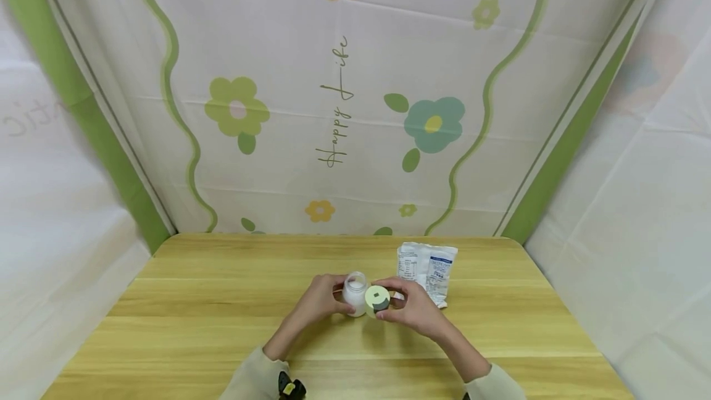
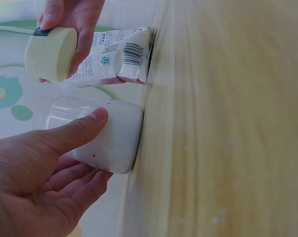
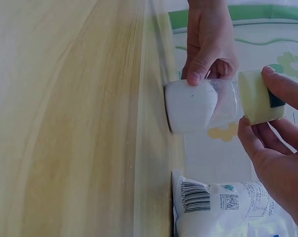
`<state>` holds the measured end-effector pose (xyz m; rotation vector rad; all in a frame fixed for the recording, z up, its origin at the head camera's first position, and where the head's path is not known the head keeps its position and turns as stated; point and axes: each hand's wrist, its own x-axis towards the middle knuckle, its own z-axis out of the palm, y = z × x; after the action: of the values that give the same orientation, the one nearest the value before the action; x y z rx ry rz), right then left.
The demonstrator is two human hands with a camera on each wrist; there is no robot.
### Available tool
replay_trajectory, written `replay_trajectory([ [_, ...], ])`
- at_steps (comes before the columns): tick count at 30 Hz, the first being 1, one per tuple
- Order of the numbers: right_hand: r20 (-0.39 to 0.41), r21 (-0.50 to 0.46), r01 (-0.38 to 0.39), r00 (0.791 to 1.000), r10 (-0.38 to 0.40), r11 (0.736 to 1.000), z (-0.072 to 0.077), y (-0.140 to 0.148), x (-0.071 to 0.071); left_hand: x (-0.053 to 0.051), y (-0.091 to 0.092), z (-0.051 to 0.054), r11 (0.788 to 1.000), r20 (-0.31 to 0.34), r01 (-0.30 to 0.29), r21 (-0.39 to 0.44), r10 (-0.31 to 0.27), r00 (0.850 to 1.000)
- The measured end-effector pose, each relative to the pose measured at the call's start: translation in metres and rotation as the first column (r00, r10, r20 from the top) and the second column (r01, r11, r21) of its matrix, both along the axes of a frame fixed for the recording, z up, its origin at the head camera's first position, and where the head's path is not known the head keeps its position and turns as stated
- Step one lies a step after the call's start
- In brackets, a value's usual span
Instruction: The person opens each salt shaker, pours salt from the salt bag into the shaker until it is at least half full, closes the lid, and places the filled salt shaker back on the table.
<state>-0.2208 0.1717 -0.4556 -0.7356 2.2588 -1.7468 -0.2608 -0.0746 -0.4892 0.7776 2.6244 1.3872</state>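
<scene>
A clear jar (image 1: 354, 297) stands upright on the table, its lower part filled with something white, its mouth uncovered. My left hand (image 1: 322, 297) holds it from the side, thumb and fingers curled about the glass (image 2: 116, 133). In my right hand (image 1: 413, 307) is a pale yellow lid (image 1: 378, 296) with a dark patch, pinched between thumb and fingers. The lid is off the jar, raised beside its rim on the right; the right wrist view shows it close to the jar's mouth (image 3: 228, 101).
Behind my right hand, a white printed bag (image 1: 439, 264) stands on the wooden table (image 1: 222, 301); a barcode shows on it in both wrist views. White cloth with flower prints (image 1: 289, 48) hangs beyond the table's far edge and at both sides.
</scene>
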Motion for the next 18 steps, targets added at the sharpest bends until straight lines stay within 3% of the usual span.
replay_trajectory([
  [10, 0.017, -0.076, 0.001, 1.000, 0.001, 0.997, -0.0020, -0.0037, -0.0028, -0.0004, 0.0006, -0.0011, 1.000, 0.006, -0.003, -0.008, 0.003, 1.000],
  [18, -0.024, -0.057, 0.065, 0.997, -0.067, 0.996, -0.0003, -0.0066, -0.0057, 0.0001, -0.0001, 0.0005, 1.000, 0.010, -0.002, -0.013, 0.002, 1.000],
])
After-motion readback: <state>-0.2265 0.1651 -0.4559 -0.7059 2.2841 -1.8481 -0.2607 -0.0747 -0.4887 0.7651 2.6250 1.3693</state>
